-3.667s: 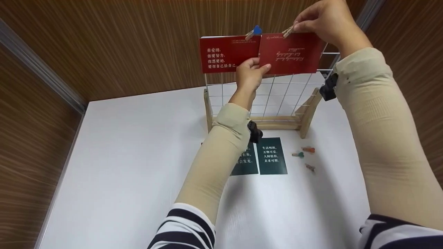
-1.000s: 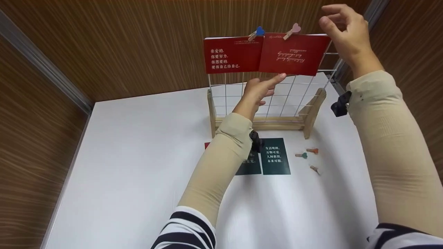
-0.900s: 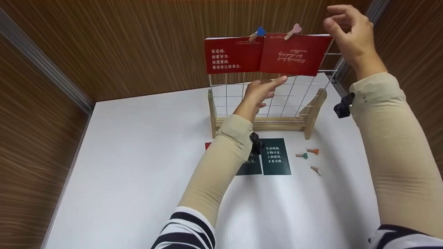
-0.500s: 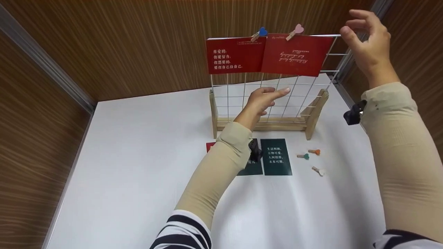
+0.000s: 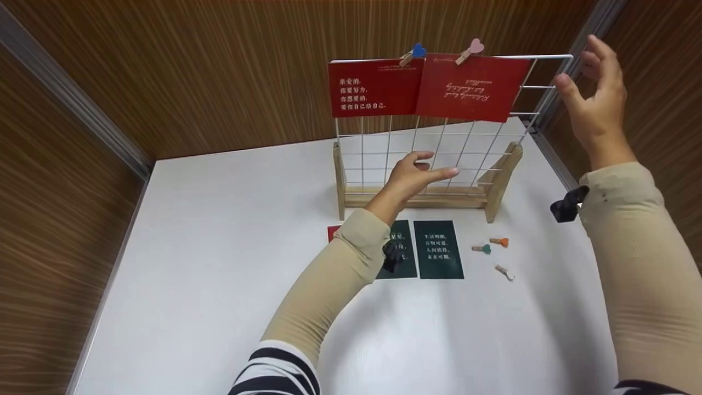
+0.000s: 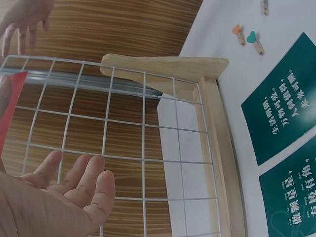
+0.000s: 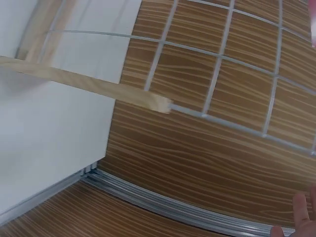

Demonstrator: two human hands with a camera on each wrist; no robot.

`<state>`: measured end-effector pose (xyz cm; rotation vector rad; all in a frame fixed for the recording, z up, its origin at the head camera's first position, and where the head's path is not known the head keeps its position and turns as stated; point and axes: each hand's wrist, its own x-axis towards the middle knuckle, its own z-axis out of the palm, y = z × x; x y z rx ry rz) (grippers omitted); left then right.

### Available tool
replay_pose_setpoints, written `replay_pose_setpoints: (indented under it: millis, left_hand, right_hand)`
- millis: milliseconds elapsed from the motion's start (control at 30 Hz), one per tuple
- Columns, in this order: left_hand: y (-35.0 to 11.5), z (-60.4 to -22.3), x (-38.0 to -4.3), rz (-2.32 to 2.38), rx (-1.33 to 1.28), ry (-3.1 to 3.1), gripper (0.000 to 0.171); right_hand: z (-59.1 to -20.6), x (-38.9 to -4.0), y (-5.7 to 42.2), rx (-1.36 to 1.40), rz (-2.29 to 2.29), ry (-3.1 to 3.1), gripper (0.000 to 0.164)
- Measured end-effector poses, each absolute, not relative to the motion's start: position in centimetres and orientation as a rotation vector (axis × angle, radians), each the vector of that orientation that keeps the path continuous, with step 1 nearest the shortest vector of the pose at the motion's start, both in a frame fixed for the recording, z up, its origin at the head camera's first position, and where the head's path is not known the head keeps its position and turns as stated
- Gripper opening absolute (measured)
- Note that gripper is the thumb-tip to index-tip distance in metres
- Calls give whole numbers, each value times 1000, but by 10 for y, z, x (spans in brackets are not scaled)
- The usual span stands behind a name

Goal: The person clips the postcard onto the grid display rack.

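Two red cards hang side by side along the top of a white wire grid (image 5: pixel 458 144). A blue heart clothespin (image 5: pixel 415 53) grips the top edge of the left red card (image 5: pixel 373 90), near the seam. The right red card (image 5: pixel 469 90), its script upside down, is held by a pink heart clothespin (image 5: pixel 471 50). My left hand (image 5: pixel 414 175) is empty in front of the lower grid, fingers and thumb spread. Off the grid's upper right corner, my right hand (image 5: pixel 600 101) is raised with loosely bent fingers, holding nothing.
Wooden feet (image 5: pixel 502 181) hold the grid upright on the white table (image 5: pixel 230 247). In front lie two dark green cards (image 5: pixel 439 249) and a partly covered red card (image 5: pixel 333 232). To their right are clothespins with green (image 5: pixel 481 249), orange (image 5: pixel 499 241) and white (image 5: pixel 504 272) hearts.
The right hand let go of the pink clothespin, which stays on the card, and moved right and down. The left hand released the right red card and lowered in front of the grid.
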<state>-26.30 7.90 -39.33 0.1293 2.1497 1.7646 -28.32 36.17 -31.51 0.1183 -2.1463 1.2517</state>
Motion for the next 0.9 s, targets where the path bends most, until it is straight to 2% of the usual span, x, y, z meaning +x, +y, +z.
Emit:
replay_pose_setpoints:
  millis: [567,900]
  left_hand:
    - [54,-425,-243,1747,224,2197,75]
    - [37,-446,-230,1671,199,2296,76]
  right_hand:
    - [-377,-256,375,29,1283,-2192,62]
    - [-427,-236,384,-81,1270,-2330,64]
